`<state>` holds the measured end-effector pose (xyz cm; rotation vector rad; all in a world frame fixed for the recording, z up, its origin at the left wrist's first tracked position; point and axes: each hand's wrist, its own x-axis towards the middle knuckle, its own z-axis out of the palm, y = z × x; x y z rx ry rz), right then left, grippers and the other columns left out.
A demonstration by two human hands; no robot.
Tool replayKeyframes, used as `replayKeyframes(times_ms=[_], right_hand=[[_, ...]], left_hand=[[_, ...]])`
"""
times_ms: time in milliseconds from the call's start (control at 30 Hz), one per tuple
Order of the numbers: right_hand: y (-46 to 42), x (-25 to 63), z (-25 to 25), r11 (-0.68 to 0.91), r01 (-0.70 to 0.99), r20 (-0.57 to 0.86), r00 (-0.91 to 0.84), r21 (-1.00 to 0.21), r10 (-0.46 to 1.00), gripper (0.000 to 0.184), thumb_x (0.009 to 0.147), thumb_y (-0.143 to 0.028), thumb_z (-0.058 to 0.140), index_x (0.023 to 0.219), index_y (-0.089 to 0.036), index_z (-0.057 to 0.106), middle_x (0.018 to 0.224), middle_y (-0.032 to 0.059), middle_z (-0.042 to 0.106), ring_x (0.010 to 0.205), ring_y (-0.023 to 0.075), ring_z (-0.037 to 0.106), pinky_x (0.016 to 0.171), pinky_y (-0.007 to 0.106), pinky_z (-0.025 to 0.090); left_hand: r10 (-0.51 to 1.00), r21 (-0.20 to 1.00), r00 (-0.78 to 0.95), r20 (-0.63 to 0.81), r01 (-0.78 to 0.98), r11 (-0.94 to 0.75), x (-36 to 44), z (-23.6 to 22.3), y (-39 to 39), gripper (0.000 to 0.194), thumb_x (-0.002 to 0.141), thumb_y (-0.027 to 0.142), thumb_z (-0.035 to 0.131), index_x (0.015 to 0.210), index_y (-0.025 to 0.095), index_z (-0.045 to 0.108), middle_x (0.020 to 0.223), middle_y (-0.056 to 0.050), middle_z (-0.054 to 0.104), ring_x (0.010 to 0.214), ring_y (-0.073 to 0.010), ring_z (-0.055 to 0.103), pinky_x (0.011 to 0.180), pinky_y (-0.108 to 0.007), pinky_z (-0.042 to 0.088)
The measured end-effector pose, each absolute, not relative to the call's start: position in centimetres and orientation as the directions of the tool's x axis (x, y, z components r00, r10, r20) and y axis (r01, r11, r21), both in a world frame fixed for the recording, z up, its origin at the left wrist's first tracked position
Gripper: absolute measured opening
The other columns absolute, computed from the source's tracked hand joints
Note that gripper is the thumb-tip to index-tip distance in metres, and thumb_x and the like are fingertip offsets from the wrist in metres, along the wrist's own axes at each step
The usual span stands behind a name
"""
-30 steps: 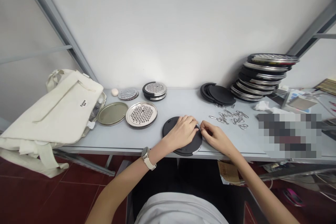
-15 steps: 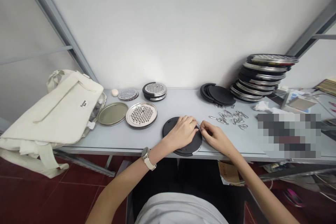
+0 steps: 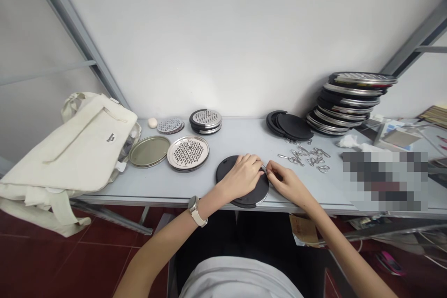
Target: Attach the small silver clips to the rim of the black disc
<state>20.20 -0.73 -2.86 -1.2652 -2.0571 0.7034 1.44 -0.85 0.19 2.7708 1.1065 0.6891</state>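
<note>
A round black disc (image 3: 258, 192) with a thin metal rim lies near the front edge of the table. Over its top, my left hand (image 3: 242, 177) holds it down, with the fingers bent towards the right rim. At that rim my right hand (image 3: 282, 180) is closed, thumb and forefinger pinched together. A small metal piece (image 3: 264, 167) glints between the two hands; its shape is mostly hidden. Right of the hands lie several loose metal clips (image 3: 303, 154). To the left is a silver grater plate (image 3: 188, 152) with a perforated face.
Beyond the clips are black round covers (image 3: 296, 126) and a tall leaning stack of round graters (image 3: 345, 102). Smaller grater discs (image 3: 170, 125), a rimmed grater (image 3: 206, 120) and olive-coloured round plates (image 3: 149, 151) stand left. A cream bag (image 3: 80, 144) occupies the left end.
</note>
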Motion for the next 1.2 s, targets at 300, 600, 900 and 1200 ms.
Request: replayKeyframes(times_ms=[300, 600, 900, 1200], right_hand=[[-0.90, 20.19, -2.70, 0.413, 0.578, 0.231, -0.363, -0.704, 0.903, 0.014, 0.088, -0.022, 0.040, 0.074, -0.022, 0.037, 0.061, -0.0060, 0.037, 0.057, 0.0129, 0.037, 0.058, 0.026, 0.032], [-0.94, 20.16, -2.65, 0.456, 0.580, 0.250, -0.401, -0.675, 0.881, 0.013, 0.084, -0.019, 0.041, 0.074, -0.022, 0.035, 0.063, -0.0058, 0.038, 0.059, 0.0129, 0.037, 0.058, 0.026, 0.032], [-0.93, 20.15, -2.44, 0.454, 0.582, 0.244, -0.405, -0.674, 0.881, 0.011, 0.084, -0.019, 0.041, 0.074, -0.022, 0.036, 0.062, -0.0058, 0.038, 0.058, 0.0132, 0.038, 0.057, 0.026, 0.032], [-0.97, 20.06, -2.37, 0.452, 0.592, 0.253, -0.391, -0.667, 0.885, 0.017, 0.088, -0.024, 0.042, 0.072, -0.022, 0.036, 0.060, -0.0051, 0.040, 0.057, 0.0135, 0.039, 0.057, 0.026, 0.034]], left_hand=[[0.664, 0.211, 0.638, 0.391, 0.640, -0.739, 1.46, 0.26, -0.87, 0.017, 0.097, 0.021, 0.042, 0.108, 0.015, 0.054, 0.110, -0.008, 0.056, 0.104, -0.0215, 0.051, 0.096, -0.036, 0.038], [0.669, 0.224, 0.639, 0.380, 0.638, -0.737, 1.43, 0.35, -0.92, 0.019, 0.098, 0.021, 0.041, 0.110, 0.016, 0.054, 0.111, -0.007, 0.056, 0.105, -0.0213, 0.051, 0.096, -0.036, 0.038], [0.671, 0.223, 0.639, 0.377, 0.640, -0.735, 1.43, 0.32, -0.96, 0.020, 0.098, 0.022, 0.040, 0.111, 0.015, 0.053, 0.110, -0.008, 0.056, 0.104, -0.0213, 0.051, 0.096, -0.036, 0.037], [0.682, 0.218, 0.639, 0.355, 0.653, -0.725, 1.46, 0.36, -1.00, 0.020, 0.098, 0.022, 0.040, 0.113, 0.016, 0.052, 0.111, -0.008, 0.056, 0.106, -0.0211, 0.051, 0.097, -0.037, 0.037]])
